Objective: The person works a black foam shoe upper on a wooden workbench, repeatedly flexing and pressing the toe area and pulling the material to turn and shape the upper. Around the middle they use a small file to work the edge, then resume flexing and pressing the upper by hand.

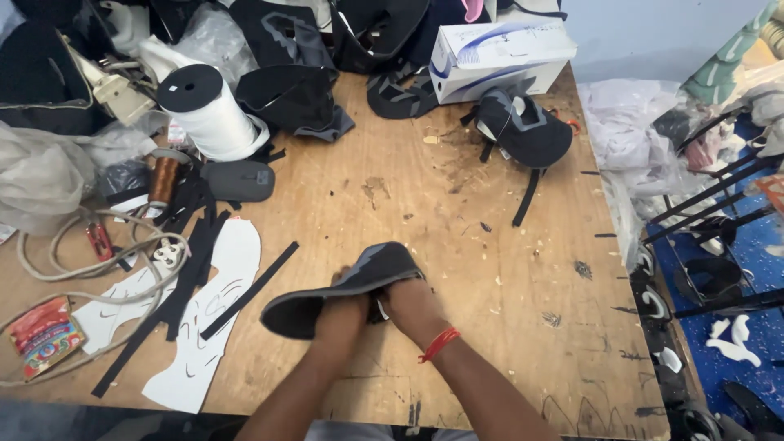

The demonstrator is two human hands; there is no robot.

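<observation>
Both of my hands hold a dark grey shoe sole (pixel 347 286) just above the wooden table (pixel 457 237), near its front edge. My left hand (pixel 341 314) grips the sole from below at its middle. My right hand (pixel 412 306), with a red band at the wrist, grips the end on the right, fingers tucked under it. The sole lies tilted, its far end raised to the right.
White paper patterns (pixel 214 314) and black strips (pixel 249 290) lie left of the hands. Behind are a white tape roll (pixel 208 110), copper thread spool (pixel 163 178), grey pouch (pixel 238 180), black shoe uppers (pixel 523 126), a white and blue box (pixel 498 57), cables (pixel 82 269).
</observation>
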